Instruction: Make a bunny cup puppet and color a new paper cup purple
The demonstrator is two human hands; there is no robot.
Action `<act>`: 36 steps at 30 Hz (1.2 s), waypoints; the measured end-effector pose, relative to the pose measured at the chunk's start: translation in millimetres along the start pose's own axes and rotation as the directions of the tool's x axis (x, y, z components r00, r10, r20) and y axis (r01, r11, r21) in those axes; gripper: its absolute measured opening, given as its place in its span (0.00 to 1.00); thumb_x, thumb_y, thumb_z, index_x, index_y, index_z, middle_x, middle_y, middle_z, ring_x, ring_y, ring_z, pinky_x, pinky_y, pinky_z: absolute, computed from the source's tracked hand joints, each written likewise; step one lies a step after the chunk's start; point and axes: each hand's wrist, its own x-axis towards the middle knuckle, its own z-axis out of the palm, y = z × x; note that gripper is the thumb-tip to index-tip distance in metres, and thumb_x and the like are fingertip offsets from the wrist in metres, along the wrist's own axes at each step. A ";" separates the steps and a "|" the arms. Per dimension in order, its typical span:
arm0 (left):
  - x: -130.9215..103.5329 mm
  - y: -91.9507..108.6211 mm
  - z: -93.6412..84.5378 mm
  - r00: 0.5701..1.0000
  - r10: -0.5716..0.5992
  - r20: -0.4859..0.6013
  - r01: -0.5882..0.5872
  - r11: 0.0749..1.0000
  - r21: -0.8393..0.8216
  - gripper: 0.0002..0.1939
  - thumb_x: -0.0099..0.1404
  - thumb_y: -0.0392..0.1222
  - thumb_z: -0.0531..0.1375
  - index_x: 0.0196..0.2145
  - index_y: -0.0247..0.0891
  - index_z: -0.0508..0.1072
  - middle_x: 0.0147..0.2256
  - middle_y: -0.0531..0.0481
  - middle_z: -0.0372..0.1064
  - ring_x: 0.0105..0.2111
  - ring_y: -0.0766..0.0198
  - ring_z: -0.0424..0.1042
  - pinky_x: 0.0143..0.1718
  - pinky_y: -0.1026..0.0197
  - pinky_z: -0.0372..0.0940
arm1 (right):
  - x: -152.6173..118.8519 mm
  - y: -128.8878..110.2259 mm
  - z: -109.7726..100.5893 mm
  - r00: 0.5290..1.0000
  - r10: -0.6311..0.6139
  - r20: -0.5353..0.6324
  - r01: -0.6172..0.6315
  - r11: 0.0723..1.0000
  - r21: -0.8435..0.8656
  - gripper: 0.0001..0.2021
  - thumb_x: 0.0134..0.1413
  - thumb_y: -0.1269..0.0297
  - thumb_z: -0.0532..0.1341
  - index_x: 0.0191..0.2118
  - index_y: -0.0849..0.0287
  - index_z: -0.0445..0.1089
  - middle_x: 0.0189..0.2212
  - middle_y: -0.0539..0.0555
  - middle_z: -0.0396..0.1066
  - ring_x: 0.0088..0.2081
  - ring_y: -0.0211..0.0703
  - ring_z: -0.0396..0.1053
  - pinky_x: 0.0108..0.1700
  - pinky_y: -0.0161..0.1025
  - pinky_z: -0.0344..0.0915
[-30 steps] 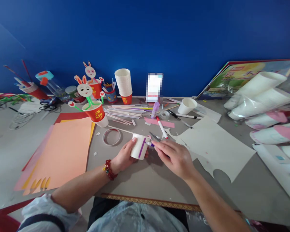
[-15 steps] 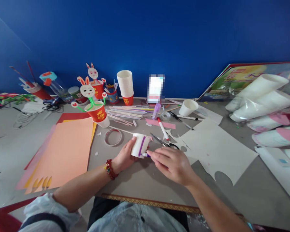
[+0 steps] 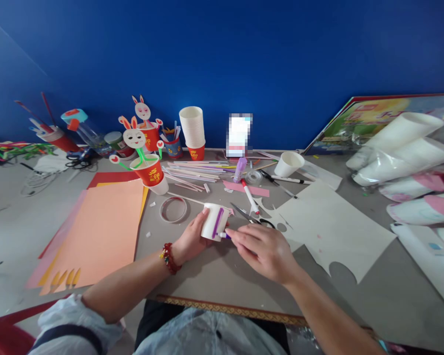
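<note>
A white paper cup (image 3: 209, 222) is held just above the table, and a purple stripe runs down its side. My left hand (image 3: 192, 237) wraps round the cup from the left, thumb near its rim. In my right hand (image 3: 261, 249) is a purple marker (image 3: 225, 235), pinched between the fingers with its tip at the lower part of the stripe. Part of the marker is hidden by my fingers. Close behind my right hand lie black-handled scissors (image 3: 249, 215). A roll of tape (image 3: 173, 210) rests to the left of the cup.
Coloured paper sheets (image 3: 103, 231) lie at the left, cut white paper (image 3: 325, 222) at the right. Behind are rabbit-decorated red cups (image 3: 148, 170), a stack of paper cups (image 3: 192, 125), paper sticks (image 3: 196, 172), a red-capped marker (image 3: 250, 197), another white cup (image 3: 289, 165) and a blurred-out phone (image 3: 239, 135).
The purple stripe on the cup looks a little wider at its lower right. Both hands have stayed nearly in place, with the marker tip still at the cup.
</note>
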 end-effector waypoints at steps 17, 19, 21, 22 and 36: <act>1.6 -1.7 -1.8 1.000 0.017 0.004 -0.017 1.000 -0.004 0.26 0.68 0.57 0.60 0.48 0.30 0.77 0.40 0.38 0.80 0.38 0.55 0.78 0.41 0.58 0.69 | 0.1 -0.2 -0.3 0.999 -0.043 0.024 0.042 0.999 0.017 0.13 0.64 0.71 0.59 0.50 0.56 0.76 0.35 0.53 0.79 0.34 0.40 0.75 0.37 0.36 0.71; 1.6 -2.1 -1.4 1.000 0.017 -0.001 -0.017 1.000 0.001 0.26 0.68 0.57 0.59 0.47 0.29 0.77 0.40 0.37 0.80 0.38 0.54 0.78 0.42 0.58 0.69 | -0.1 -0.9 -0.5 0.998 -0.044 0.035 0.043 0.999 0.024 0.13 0.64 0.72 0.59 0.50 0.56 0.76 0.35 0.53 0.79 0.34 0.40 0.74 0.37 0.36 0.70; 1.9 -2.8 -1.3 1.000 0.019 -0.013 -0.019 1.000 0.000 0.25 0.68 0.57 0.59 0.47 0.29 0.77 0.40 0.37 0.80 0.38 0.55 0.78 0.41 0.58 0.69 | -0.1 -0.4 -0.7 0.999 -0.032 0.021 0.031 0.999 0.014 0.13 0.65 0.72 0.59 0.50 0.56 0.76 0.35 0.53 0.80 0.35 0.40 0.75 0.38 0.36 0.70; 2.0 -3.2 -1.2 1.000 0.020 -0.021 -0.020 1.000 -0.001 0.25 0.68 0.57 0.59 0.47 0.30 0.77 0.39 0.38 0.80 0.38 0.55 0.78 0.40 0.59 0.69 | 0.0 -0.1 -0.8 1.000 -0.025 0.010 0.025 1.000 0.005 0.13 0.65 0.72 0.59 0.51 0.56 0.76 0.35 0.53 0.80 0.35 0.41 0.75 0.38 0.36 0.70; 1.7 -5.8 -3.4 1.000 0.024 0.002 -0.024 0.997 0.076 0.29 0.66 0.60 0.60 0.49 0.30 0.76 0.35 0.39 0.79 0.31 0.55 0.78 0.35 0.58 0.69 | 2.9 8.1 -2.7 0.991 0.070 -0.116 -0.064 0.996 0.055 0.17 0.64 0.74 0.59 0.56 0.56 0.73 0.39 0.54 0.80 0.37 0.41 0.76 0.40 0.37 0.72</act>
